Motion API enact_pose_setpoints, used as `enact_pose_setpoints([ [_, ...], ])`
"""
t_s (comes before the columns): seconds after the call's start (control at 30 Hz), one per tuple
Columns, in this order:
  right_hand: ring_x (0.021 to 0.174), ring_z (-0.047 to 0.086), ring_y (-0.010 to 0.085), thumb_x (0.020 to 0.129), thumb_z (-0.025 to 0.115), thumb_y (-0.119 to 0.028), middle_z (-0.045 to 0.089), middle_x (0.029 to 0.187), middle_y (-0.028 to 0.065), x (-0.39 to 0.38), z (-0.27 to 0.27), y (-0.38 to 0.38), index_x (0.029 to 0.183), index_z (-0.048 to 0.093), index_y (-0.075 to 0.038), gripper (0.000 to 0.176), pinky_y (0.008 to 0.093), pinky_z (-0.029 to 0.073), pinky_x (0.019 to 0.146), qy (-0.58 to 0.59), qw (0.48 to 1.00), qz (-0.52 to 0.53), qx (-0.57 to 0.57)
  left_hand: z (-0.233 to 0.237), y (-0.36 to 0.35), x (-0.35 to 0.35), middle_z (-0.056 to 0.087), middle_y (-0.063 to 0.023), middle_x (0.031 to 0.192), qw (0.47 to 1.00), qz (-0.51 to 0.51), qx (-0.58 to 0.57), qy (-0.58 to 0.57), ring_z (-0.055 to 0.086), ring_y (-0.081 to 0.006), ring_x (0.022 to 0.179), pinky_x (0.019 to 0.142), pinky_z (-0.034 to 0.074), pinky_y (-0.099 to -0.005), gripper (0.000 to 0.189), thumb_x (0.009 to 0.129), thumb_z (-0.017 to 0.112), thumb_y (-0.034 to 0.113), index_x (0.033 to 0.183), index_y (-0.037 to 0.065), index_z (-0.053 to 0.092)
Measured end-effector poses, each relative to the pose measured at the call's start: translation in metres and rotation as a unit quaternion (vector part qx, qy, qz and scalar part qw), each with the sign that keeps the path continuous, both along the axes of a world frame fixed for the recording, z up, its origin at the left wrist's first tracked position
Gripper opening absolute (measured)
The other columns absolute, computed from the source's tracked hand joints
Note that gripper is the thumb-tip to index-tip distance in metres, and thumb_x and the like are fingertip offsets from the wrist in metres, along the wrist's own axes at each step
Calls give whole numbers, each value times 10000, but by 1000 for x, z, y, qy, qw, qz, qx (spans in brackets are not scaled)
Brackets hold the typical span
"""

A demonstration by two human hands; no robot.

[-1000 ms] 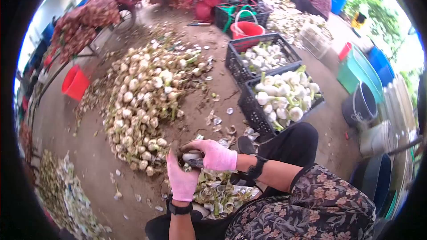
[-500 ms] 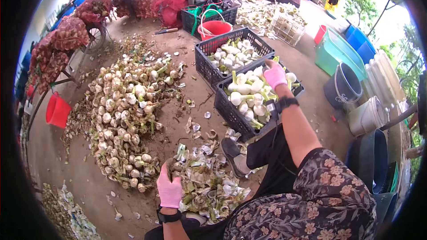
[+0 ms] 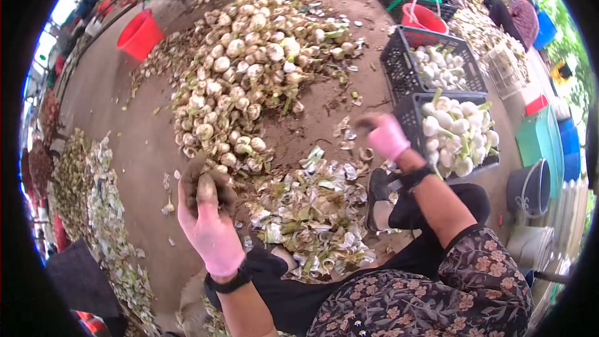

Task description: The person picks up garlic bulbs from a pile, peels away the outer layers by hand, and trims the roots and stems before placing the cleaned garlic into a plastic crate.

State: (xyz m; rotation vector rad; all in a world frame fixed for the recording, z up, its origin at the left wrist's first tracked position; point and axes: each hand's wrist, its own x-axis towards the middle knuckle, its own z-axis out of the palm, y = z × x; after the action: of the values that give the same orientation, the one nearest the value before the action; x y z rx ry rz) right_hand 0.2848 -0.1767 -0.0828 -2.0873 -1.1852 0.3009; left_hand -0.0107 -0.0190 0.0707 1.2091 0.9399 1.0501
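My left hand (image 3: 211, 224), in a pink glove with soiled fingers, is at the near edge of a heap of untrimmed garlic bulbs (image 3: 234, 62). Its thumb and fingers are curled together; whatever they hold is hidden. My right hand (image 3: 385, 137), also pink-gloved, hangs over the ground between the heap and a black crate (image 3: 409, 118) of cleaned white garlic (image 3: 458, 128). Motion smears its dark fingertips, and no bulb shows in them. A pile of garlic peelings (image 3: 312, 212) lies between my hands, close to my feet.
Behind the near crate stands a second black crate (image 3: 393, 65) with cleaned garlic, then a red bucket (image 3: 424, 20). Another red bucket (image 3: 140, 34) is at the left. Dark buckets (image 3: 529, 188) line the right side. A person (image 3: 523, 22) sits at the back right.
My right hand has come away from the garlic in the near crate, moving toward the peelings. My left hand has shifted from the peelings to the heap's near edge. The view has turned left.
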Motion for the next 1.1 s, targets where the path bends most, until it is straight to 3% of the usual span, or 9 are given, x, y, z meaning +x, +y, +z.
enact_pose_setpoints([
  [0.07, 855, 665, 290, 724, 538, -40, 689, 952, 133, -52, -40, 44, 998, 701, -104, 325, 355, 522, 794, 142, 979, 101, -104, 4, -1, -8, 597, -24, 821, 1000, 20, 3, -3, 500, -59, 644, 549, 398, -182, 304, 910, 544, 126, 1195, 21, 563],
  [0.3, 1051, 582, 336, 773, 556, -61, 563, 1162, 133, -139, -183, 120, 1132, 656, -179, 391, 421, 499, 858, -8, 896, 186, -403, -2, 10, -41, 577, -58, 963, 998, 39, -39, 10, 599, -129, 780, 659, 510, -249, 342, 902, 576, 121, 1217, -8, 542],
  [0.37, 1020, 590, 352, 743, 577, -39, 572, 1138, 151, -147, -196, 106, 1112, 662, -162, 398, 433, 493, 870, -25, 922, 176, -345, -1, 9, -37, 612, -80, 808, 993, 70, -82, 44, 553, -122, 630, 533, 446, -226, 415, 839, 649, 172, 1186, -18, 525],
  [0.6, 894, 643, 267, 755, 628, -109, 663, 987, 187, -127, -185, 48, 1096, 640, -40, 348, 383, 513, 791, 287, 915, -13, -283, 0, 6, -37, 620, -64, 878, 996, -21, -58, 61, 571, -116, 761, 704, 477, -234, 364, 839, 616, 30, 1193, -17, 547],
  [0.67, 806, 651, 248, 826, 565, -102, 655, 986, 176, -131, -136, 45, 1235, 545, 9, 425, 393, 522, 723, 558, 799, -131, -182, -9, 1, -38, 607, -26, 972, 988, -124, -25, 93, 546, -87, 890, 811, 446, -232, 373, 816, 596, -58, 1184, -11, 567],
  [0.77, 893, 646, 280, 910, 537, -109, 640, 1053, 142, -129, -106, 33, 1243, 473, -17, 352, 450, 533, 804, 787, 616, -35, 17, -30, -3, -31, 615, -170, 1063, 935, -226, 125, 243, 596, -244, 985, 890, 458, -314, 442, 746, 646, -1, 1182, 24, 576],
  [0.83, 949, 638, 274, 934, 510, -87, 632, 1084, 133, -142, -37, 38, 1215, 466, -31, 290, 465, 534, 839, 850, 520, -1, 85, -64, -15, -21, 600, -108, 1104, 884, -213, 245, 338, 594, -218, 1018, 892, 472, -324, 441, 752, 703, 60, 1174, 49, 575],
  [1.03, 1033, 590, 159, 925, 598, -184, 623, 1103, 71, -163, 47, 22, 1289, 468, -17, 421, 293, 470, 919, 739, 639, 79, 200, -69, -40, 6, 580, -158, 1076, 883, -227, 272, 308, 583, -331, 1005, 873, 469, -389, 505, 645, 685, 29, 1139, 45, 581],
  [1.1, 1009, 570, 122, 878, 672, -188, 625, 1077, 67, -158, 58, 23, 1217, 536, -8, 408, 271, 460, 895, 539, 827, 67, 143, -63, -42, 6, 591, -159, 1039, 907, -217, 252, 257, 602, -332, 954, 835, 485, -381, 458, 648, 685, 28, 1098, 42, 600],
])
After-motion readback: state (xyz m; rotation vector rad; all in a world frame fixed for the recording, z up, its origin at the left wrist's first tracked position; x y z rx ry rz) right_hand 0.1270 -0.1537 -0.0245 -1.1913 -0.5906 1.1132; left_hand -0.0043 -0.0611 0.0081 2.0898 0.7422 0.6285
